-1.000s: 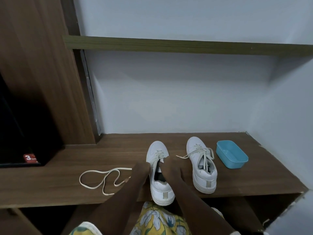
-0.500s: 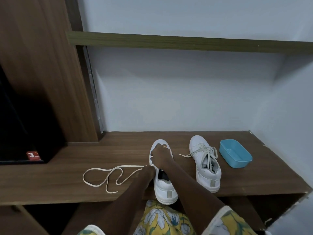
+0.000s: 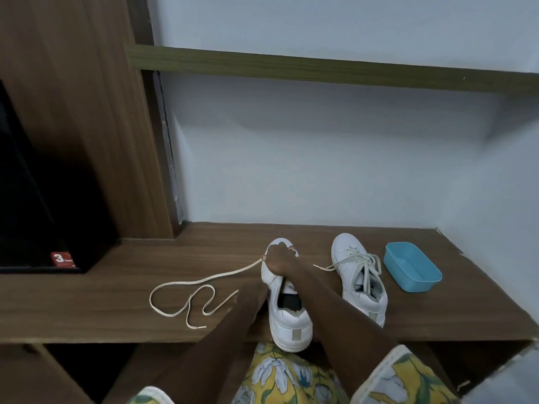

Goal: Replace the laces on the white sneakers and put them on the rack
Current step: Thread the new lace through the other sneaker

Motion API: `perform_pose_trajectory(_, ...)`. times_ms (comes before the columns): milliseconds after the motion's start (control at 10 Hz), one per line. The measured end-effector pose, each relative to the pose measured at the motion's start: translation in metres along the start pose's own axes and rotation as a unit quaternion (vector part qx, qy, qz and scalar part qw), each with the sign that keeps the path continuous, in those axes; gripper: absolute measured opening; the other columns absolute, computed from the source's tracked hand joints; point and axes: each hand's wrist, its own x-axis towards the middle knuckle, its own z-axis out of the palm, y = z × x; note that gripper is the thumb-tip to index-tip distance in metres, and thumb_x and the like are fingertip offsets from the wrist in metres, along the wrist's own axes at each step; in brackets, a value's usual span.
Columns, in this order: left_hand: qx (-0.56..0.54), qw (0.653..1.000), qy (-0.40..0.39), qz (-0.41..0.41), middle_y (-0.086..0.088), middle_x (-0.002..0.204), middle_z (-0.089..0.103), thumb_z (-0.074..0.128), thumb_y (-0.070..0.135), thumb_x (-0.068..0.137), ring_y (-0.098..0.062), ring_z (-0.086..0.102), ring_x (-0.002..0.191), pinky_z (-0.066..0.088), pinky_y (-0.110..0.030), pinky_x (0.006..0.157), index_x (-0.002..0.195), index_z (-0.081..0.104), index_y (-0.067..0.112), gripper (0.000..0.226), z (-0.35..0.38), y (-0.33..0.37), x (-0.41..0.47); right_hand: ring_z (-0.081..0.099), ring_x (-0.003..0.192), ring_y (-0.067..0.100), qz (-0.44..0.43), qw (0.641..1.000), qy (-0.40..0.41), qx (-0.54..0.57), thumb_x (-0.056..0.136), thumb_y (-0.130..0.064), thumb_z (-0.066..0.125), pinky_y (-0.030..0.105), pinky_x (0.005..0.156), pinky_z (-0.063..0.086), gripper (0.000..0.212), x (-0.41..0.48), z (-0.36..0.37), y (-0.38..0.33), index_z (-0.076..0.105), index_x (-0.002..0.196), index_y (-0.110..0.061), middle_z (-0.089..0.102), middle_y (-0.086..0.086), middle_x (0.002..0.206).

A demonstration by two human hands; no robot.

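Two white sneakers stand on the wooden shelf (image 3: pixel 437 310), toes toward the wall. The left sneaker (image 3: pixel 291 322) has its heel over the front edge and its tongue area open and dark. My right hand (image 3: pixel 280 261) is curled over its toe end and pinches a cream lace (image 3: pixel 186 284). The lace runs leftward from my fist into loose loops on the shelf. My left hand (image 3: pixel 256 290) holds the sneaker's left side, fingers mostly hidden. The right sneaker (image 3: pixel 361 281) is laced, with its ends lying loose.
A shallow blue plastic tub (image 3: pixel 411 266) sits right of the sneakers near the side wall. A wooden panel and a dark cabinet (image 3: pixel 35 199) with a red sticker stand at left. A narrow ledge (image 3: pixel 320 68) runs above, and open space lies below the shelf.
My right hand moved from the sneaker's middle up to its toe end and drew the lace straighter. My left hand stayed at the sneaker's side.
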Motion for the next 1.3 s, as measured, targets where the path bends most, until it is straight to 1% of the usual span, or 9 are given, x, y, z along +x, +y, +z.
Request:
perform_pose_trajectory(100, -0.039, 0.995, 0.043, 0.080, -0.006, 0.106, 0.067, 0.056, 0.012, 0.090, -0.024, 0.061, 0.098, 0.043, -0.027, 0.083, 0.122, 0.061, 0.017, 0.033, -0.011, 0.027, -0.017, 0.053, 0.078, 0.017, -0.023, 0.994, -0.004, 0.107, 0.100, -0.020, 0.040, 0.026, 0.074, 0.040, 0.028, -0.004, -0.020, -0.003, 0.056, 0.083, -0.005, 0.055, 0.011, 0.087)
perform_pose_trajectory(200, -0.135, 0.975, 0.023, 0.173, 0.005, 0.107, 0.068, 0.065, 0.007, 0.082, -0.013, 0.063, 0.100, 0.048, -0.034, 0.091, 0.120, 0.062, 0.018, 0.039, -0.020, 0.046, -0.020, 0.053, 0.074, 0.015, -0.021, 0.969, 0.003, 0.247, 0.097, -0.016, 0.046, 0.028, 0.070, 0.039, 0.030, -0.004, -0.039, -0.008, 0.053, 0.068, -0.010, 0.059, 0.009, 0.089)
perform_pose_trajectory(300, -0.084, 0.976, 0.059, 0.194, 0.005, 0.079, 0.068, 0.065, 0.021, 0.085, -0.012, 0.064, 0.079, 0.048, -0.030, 0.074, 0.094, 0.065, 0.016, 0.011, -0.023, 0.064, -0.017, 0.055, 0.101, 0.031, -0.010, 0.967, 0.037, 0.251, 0.091, -0.026, 0.055, 0.036, 0.082, 0.046, 0.023, -0.002, -0.049, -0.017, 0.062, 0.083, -0.006, 0.057, 0.015, 0.112)
perform_pose_trajectory(400, -0.047, 0.972, 0.119, 0.196, -0.002, 0.073, 0.066, 0.053, 0.025, 0.091, -0.019, 0.063, 0.072, 0.042, -0.031, 0.064, 0.088, 0.065, 0.011, 0.019, -0.029, 0.081, -0.019, 0.054, 0.099, 0.030, -0.017, 0.964, 0.037, 0.264, 0.090, -0.026, 0.054, 0.039, 0.087, 0.046, 0.026, -0.005, -0.058, -0.020, 0.064, 0.093, -0.002, 0.060, 0.015, 0.101)
perform_pose_trajectory(500, -0.032, 0.974, 0.145, 0.172, 0.000, 0.068, 0.062, 0.050, 0.026, 0.094, -0.020, 0.058, 0.069, 0.036, -0.031, 0.059, 0.080, 0.064, 0.008, 0.026, -0.029, 0.086, -0.021, 0.046, 0.065, 0.022, -0.034, 0.935, 0.028, 0.352, 0.093, -0.006, 0.047, 0.033, 0.064, 0.039, 0.026, -0.020, -0.070, -0.016, 0.057, 0.069, -0.006, 0.050, 0.010, 0.071)
perform_pose_trajectory(600, -0.022, 0.976, 0.168, 0.137, -0.004, 0.079, 0.069, 0.051, 0.022, 0.093, -0.025, 0.064, 0.081, 0.042, -0.030, 0.066, 0.088, 0.070, 0.011, 0.024, -0.028, 0.075, -0.019, 0.053, 0.089, 0.023, -0.037, 0.913, 0.036, 0.405, 0.094, -0.001, 0.046, 0.031, 0.076, 0.043, 0.021, -0.025, -0.078, -0.007, 0.064, 0.085, 0.000, 0.059, 0.016, 0.097)
perform_pose_trajectory(1000, 0.124, 0.984, 0.128, -0.011, -0.015, 0.104, 0.067, 0.055, 0.024, 0.092, -0.032, 0.061, 0.100, 0.046, -0.034, 0.079, 0.102, 0.070, 0.008, 0.024, -0.039, 0.012, -0.006, 0.036, 0.059, 0.007, -0.005, 0.796, 0.099, 0.598, 0.095, -0.010, 0.052, 0.020, 0.050, 0.025, 0.023, -0.038, -0.113, 0.025, 0.062, 0.075, -0.015, 0.067, -0.001, 0.084)
perform_pose_trajectory(1100, 0.104, 0.989, 0.105, 0.029, -0.012, 0.094, 0.069, 0.059, 0.023, 0.088, -0.031, 0.062, 0.094, 0.049, -0.034, 0.081, 0.093, 0.069, 0.012, 0.016, -0.030, 0.019, -0.011, 0.036, 0.061, 0.007, -0.008, 0.791, 0.123, 0.600, 0.095, -0.011, 0.054, 0.021, 0.053, 0.024, 0.016, -0.042, -0.117, 0.027, 0.069, 0.088, -0.010, 0.067, 0.001, 0.095)
perform_pose_trajectory(1300, 0.102, 0.956, 0.122, 0.248, -0.004, 0.112, 0.068, 0.065, 0.039, 0.085, -0.026, 0.061, 0.107, 0.042, -0.033, 0.090, 0.123, 0.061, 0.020, 0.043, -0.021, 0.080, -0.035, 0.046, 0.093, 0.011, -0.012, 0.825, 0.126, 0.550, 0.093, -0.008, 0.057, 0.029, 0.087, 0.031, 0.024, -0.038, -0.113, 0.034, 0.067, 0.114, -0.001, 0.062, 0.002, 0.105)
